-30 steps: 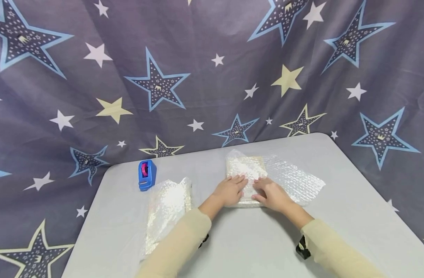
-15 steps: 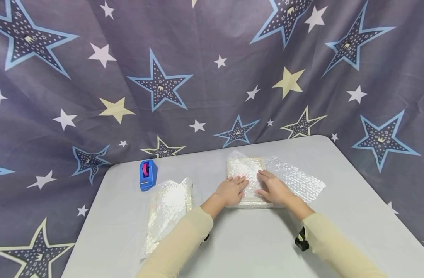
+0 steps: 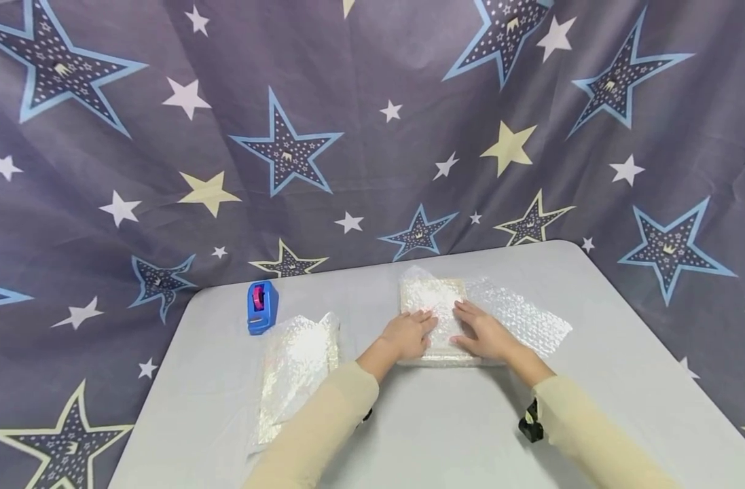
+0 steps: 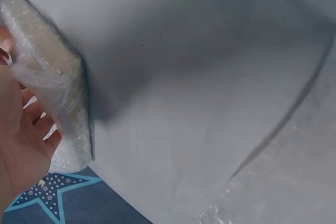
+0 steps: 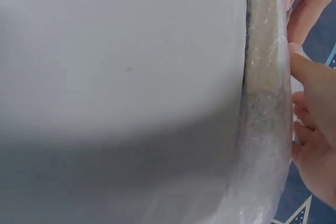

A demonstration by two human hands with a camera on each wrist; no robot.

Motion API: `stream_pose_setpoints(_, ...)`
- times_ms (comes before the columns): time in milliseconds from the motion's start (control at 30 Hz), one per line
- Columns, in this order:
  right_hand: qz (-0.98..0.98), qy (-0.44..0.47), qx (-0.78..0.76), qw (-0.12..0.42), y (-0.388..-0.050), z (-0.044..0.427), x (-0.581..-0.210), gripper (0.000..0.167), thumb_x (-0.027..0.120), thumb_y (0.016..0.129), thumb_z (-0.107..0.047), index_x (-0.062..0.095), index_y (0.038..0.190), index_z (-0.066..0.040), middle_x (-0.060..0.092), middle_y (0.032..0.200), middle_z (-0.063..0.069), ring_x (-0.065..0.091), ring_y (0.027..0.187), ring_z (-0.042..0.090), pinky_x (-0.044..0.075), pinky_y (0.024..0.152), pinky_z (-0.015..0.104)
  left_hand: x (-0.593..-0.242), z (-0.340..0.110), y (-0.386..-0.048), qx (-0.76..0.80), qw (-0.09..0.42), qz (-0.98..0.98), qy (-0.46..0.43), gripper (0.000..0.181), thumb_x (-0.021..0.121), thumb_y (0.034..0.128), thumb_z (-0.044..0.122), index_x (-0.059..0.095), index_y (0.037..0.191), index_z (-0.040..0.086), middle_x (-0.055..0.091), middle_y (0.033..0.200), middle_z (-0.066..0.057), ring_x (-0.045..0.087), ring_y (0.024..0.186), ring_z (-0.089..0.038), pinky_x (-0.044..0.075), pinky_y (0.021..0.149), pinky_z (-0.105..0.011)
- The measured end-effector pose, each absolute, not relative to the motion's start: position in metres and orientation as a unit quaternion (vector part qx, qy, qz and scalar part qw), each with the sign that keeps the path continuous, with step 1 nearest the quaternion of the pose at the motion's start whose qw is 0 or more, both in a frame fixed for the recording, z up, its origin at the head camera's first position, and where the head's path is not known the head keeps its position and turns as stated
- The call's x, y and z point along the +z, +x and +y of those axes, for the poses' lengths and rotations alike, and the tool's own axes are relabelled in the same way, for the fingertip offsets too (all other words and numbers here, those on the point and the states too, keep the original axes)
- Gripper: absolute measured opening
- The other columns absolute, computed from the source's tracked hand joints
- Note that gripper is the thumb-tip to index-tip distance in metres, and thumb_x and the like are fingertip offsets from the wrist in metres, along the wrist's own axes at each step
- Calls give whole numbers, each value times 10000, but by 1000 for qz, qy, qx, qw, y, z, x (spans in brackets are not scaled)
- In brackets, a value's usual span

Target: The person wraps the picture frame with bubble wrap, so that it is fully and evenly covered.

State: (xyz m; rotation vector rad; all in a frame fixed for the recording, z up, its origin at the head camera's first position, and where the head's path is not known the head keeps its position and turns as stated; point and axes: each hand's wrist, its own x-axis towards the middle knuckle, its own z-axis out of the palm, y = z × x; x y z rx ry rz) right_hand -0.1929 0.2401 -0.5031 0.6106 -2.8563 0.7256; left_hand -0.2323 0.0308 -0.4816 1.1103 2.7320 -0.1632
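On the table lies a flat, box-shaped beige item (image 3: 430,292) wrapped in clear bubble wrap; what it is inside cannot be made out. My left hand (image 3: 407,336) rests on its left part, fingers spread. Beside it, my right hand (image 3: 485,333) lies on the right part of the wrap with extended fingers. A loose sheet of bubble wrap (image 3: 525,316) stretches out to the right, partly under the right hand. In the left wrist view the wrapped item (image 4: 47,51) shows its side edge. The right wrist view shows both hands above the wrapped side (image 5: 265,40).
A second bubble-wrapped flat package (image 3: 299,367) lies to the left, partly behind the left sleeve. A blue tape dispenser (image 3: 263,308) with a pink core stands at the back left. The grey table (image 3: 445,435) meets a star-patterned curtain (image 3: 372,170) at the back.
My right hand's fingers have straightened and shifted slightly right on the wrap, mostly before the half-second mark. The left hand stays on the item. The head view has turned slightly.
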Motion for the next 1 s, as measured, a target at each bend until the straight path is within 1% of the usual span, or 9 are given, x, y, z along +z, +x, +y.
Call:
stream_pose_setpoints(133, -942, 200, 254, 94, -187, 250, -506, 609, 726, 832, -220, 514, 1309, 94, 464, 1420, 283, 424, 1330, 464, 349, 1112, 577, -483, 31, -230, -49, 101, 921, 373, 515, 443, 981, 300, 368, 1484, 215, 336, 1567, 41, 340, 1450, -158, 295, 1209, -360)
stream_pose_setpoints(233, -944, 170, 258, 117, -185, 261, -505, 598, 720, 839, -205, 509, 1312, 95, 483, 1392, 302, 454, 1295, 477, 358, 1101, 587, -482, 32, -228, -44, 107, 922, 371, 513, 442, 982, 296, 369, 1483, 215, 332, 1569, 41, 334, 1453, -156, 290, 1212, -356)
stream_pose_setpoints(433, -958, 52, 237, 152, -181, 295, -495, 522, 677, 870, -189, 518, 1262, 118, 527, 1302, 346, 475, 1230, 508, 361, 1085, 597, -475, 32, -228, -38, 113, 923, 366, 511, 436, 984, 285, 368, 1483, 201, 332, 1571, 31, 328, 1456, -165, 277, 1217, -363)
stream_pose_setpoints(533, -964, -16, 218, 150, -176, 314, -488, 511, 657, 875, -203, 519, 1241, 125, 512, 1294, 365, 464, 1212, 526, 359, 1064, 610, -473, 32, -228, -36, 116, 924, 363, 515, 441, 979, 289, 371, 1482, 203, 338, 1568, 31, 327, 1457, -164, 273, 1219, -354)
stream_pose_setpoints(633, -967, -90, 210, 117, -170, 330, -482, 540, 628, 882, -244, 504, 1252, 129, 498, 1286, 381, 463, 1181, 552, 391, 1014, 624, -472, 32, -228, -33, 116, 925, 361, 517, 446, 976, 288, 374, 1481, 202, 341, 1567, 29, 326, 1458, -162, 270, 1220, -351)
stream_pose_setpoints(800, -951, -175, 252, 26, -158, 353, -475, 589, 584, 902, -301, 472, 1262, 151, 547, 1205, 386, 511, 1102, 550, 458, 932, 599, -473, 32, -229, -33, 114, 925, 361, 515, 445, 977, 282, 374, 1480, 201, 341, 1567, 31, 322, 1459, -154, 269, 1220, -349)
stream_pose_setpoints(833, -944, -182, 274, 8, -155, 357, -474, 585, 590, 899, -291, 473, 1256, 157, 585, 1157, 369, 565, 1053, 515, 498, 895, 555, -473, 32, -229, -33, 114, 925, 361, 515, 446, 976, 282, 375, 1480, 201, 342, 1567, 32, 322, 1459, -153, 270, 1220, -349)
stream_pose_setpoints(900, -923, -196, 330, -23, -151, 363, -473, 589, 618, 882, -256, 464, 1251, 176, 684, 908, 278, 680, 849, 366, 563, 785, 423, -473, 32, -229, -32, 116, 925, 360, 515, 446, 977, 282, 375, 1480, 201, 340, 1567, 35, 321, 1460, -153, 270, 1220, -348)
stream_pose_setpoints(1000, -878, -213, 424, -61, -148, 371, -475, 552, 666, 852, -182, 475, 1194, 207, 675, 635, 37, 671, 594, 118, 576, 614, 259, -472, 32, -229, -31, 116, 925, 360, 516, 444, 976, 280, 374, 1481, 198, 340, 1566, 33, 323, 1459, -158, 273, 1218, -347)
